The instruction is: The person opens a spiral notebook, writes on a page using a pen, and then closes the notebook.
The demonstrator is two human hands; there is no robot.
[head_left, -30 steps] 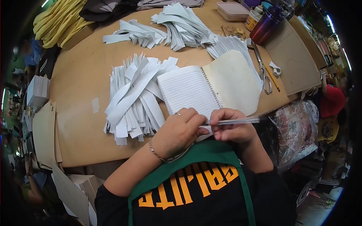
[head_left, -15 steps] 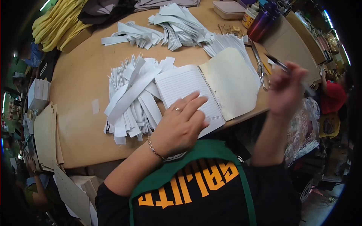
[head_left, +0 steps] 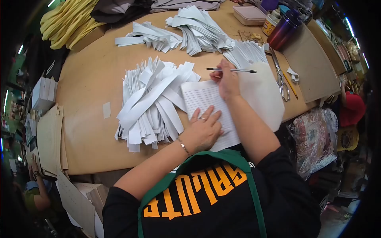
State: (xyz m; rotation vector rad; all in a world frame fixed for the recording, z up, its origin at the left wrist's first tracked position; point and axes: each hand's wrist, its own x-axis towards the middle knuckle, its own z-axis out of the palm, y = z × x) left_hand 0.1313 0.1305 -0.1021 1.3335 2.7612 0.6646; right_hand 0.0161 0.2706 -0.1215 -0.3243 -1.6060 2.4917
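An open spiral notebook [head_left: 198, 95] with lined pages lies near the table's front edge. My left hand [head_left: 204, 131] rests on the lower part of the lined page, its fingers spread and nothing in it. Over the upper right of that page, my right hand [head_left: 227, 79] is closed on a black-and-clear pen [head_left: 242, 70], which lies crosswise between the fingers. The arm hides part of the spiral and the cover. A large heap of white strips [head_left: 151, 103] sits just left of the notebook.
More white strips [head_left: 198, 29] lie along the back of the table [head_left: 85, 119]. Scissors [head_left: 281, 79], a pencil [head_left: 291, 84] and a dark bottle [head_left: 283, 31] are at the right. Yellow cloth [head_left: 67, 23] is at the back left. People's arms show at both sides.
My right hand has swung from the right side, after parting from my left hand, to the top of the page with the pen. My left hand now lies flatter on the page.
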